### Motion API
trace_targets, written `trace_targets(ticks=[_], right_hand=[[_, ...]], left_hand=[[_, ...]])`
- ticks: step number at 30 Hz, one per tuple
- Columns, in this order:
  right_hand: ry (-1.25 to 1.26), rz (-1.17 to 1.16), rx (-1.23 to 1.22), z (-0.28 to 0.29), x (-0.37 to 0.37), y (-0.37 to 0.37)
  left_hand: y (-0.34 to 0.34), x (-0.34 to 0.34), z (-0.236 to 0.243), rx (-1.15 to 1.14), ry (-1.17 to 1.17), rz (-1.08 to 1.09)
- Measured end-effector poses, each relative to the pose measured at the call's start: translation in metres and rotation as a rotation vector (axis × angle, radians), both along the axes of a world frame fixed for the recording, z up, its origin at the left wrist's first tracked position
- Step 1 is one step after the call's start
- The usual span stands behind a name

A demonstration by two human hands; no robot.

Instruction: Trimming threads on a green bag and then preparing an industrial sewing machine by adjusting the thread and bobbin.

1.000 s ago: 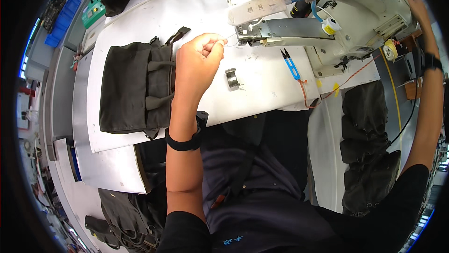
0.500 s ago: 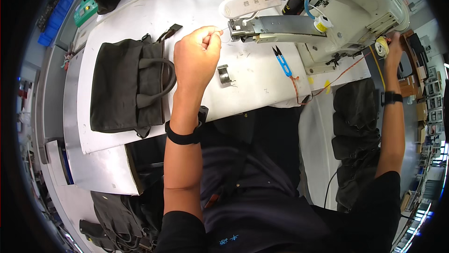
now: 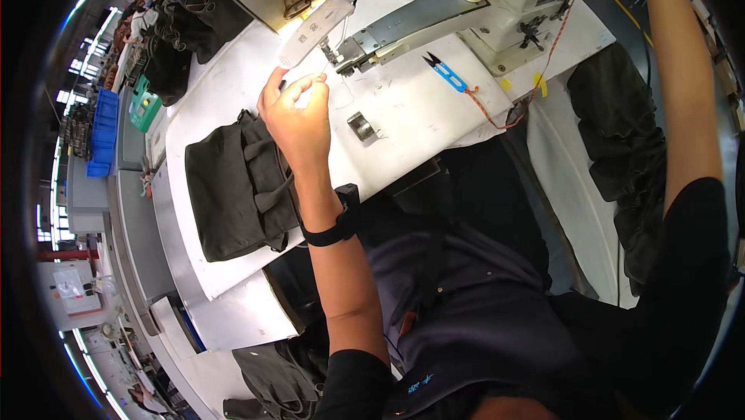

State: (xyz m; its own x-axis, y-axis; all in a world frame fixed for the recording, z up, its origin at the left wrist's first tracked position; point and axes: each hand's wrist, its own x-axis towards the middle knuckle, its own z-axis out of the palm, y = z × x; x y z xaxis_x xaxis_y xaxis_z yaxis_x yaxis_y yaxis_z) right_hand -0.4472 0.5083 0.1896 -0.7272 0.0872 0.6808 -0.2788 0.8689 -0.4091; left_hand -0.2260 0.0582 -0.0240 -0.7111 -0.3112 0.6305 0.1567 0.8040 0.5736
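Head view: the left hand (image 3: 295, 114) pinches a fine thread (image 3: 332, 71) just beside the needle end of the sewing machine (image 3: 403, 20); its grip is clenched on the thread. The right arm reaches up past the machine, its hand out of view. The black bag (image 3: 233, 187) lies on the surface (image 3: 403, 117), not under the needle; sewing looks not yet begun. Blue snips (image 3: 444, 71) lie near.

A thin pale thread (image 3: 324, 72), barely visible, runs taut from the pinched fingers (image 3: 304, 88) of the left hand (image 3: 295, 121) toward the needle end of the sewing machine's arm (image 3: 403, 26), just above the white desk (image 3: 403, 117).
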Motion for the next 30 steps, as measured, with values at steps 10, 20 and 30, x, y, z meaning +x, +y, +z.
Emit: trace_targets(ticks=[10,20,30], right_hand=[[0.056,0.566,-0.846,-0.096,0.057,-0.019],[0.386,0.165,-0.544,-0.102,0.016,0.026],[0.343,0.226,-0.645,-0.104,0.011,0.034]], left_hand=[[-0.010,-0.003,0.000,0.882,-0.076,-0.235],[0.014,-0.001,-0.004,0.862,0.008,-0.428],[0.030,0.003,0.019,-0.224,0.048,0.041]])
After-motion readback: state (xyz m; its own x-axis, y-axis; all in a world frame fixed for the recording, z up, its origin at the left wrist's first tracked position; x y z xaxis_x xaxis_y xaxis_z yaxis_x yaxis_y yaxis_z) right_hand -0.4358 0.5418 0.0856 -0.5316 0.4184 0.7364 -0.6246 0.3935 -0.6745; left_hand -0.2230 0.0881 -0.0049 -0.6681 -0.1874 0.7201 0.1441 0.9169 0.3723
